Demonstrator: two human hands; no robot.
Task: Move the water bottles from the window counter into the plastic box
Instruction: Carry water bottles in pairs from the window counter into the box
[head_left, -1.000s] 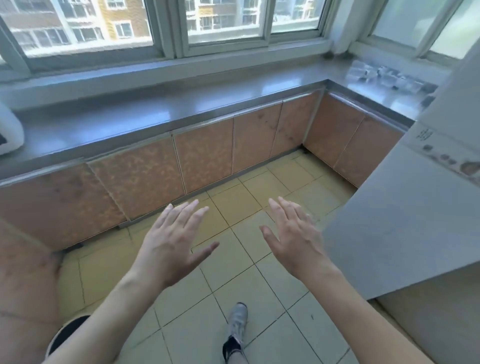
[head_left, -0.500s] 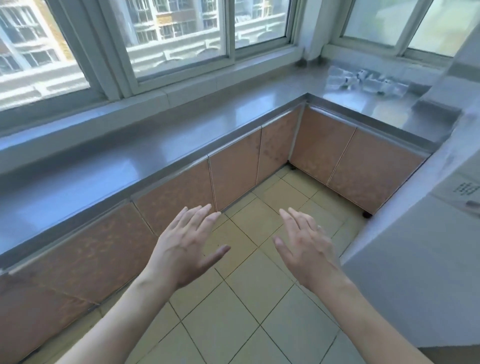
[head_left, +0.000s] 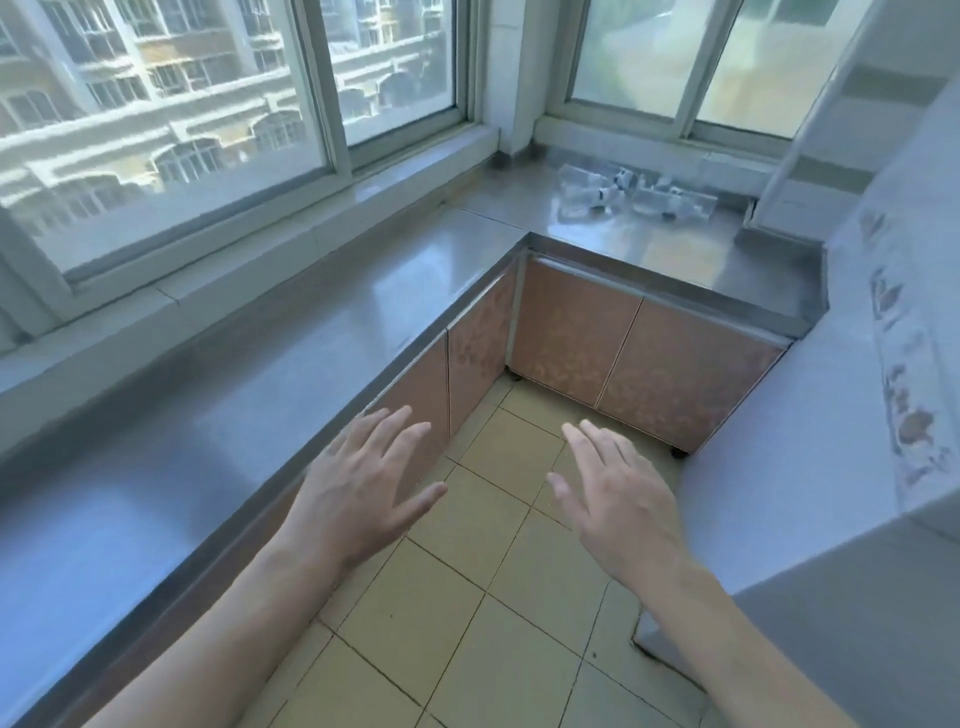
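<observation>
Several clear water bottles (head_left: 631, 195) lie on their sides in a loose heap on the grey window counter (head_left: 649, 249), far ahead at the back right under the right window. My left hand (head_left: 363, 488) hovers with straight spread fingers over the counter's front edge and holds nothing. My right hand (head_left: 618, 499) hovers the same way over the tiled floor, also with nothing in it. Both hands are well short of the bottles. No plastic box is in view.
The grey counter runs in an L along two windows, with brown cabinet doors (head_left: 613, 343) below. A white tiled wall (head_left: 857, 364) juts in on the right. Beige floor tiles (head_left: 467, 597) lie between the counter and the wall.
The view has swung right and moved forward, bringing the corner counter and the bottles nearer. Both hands stay open and raised in front of me.
</observation>
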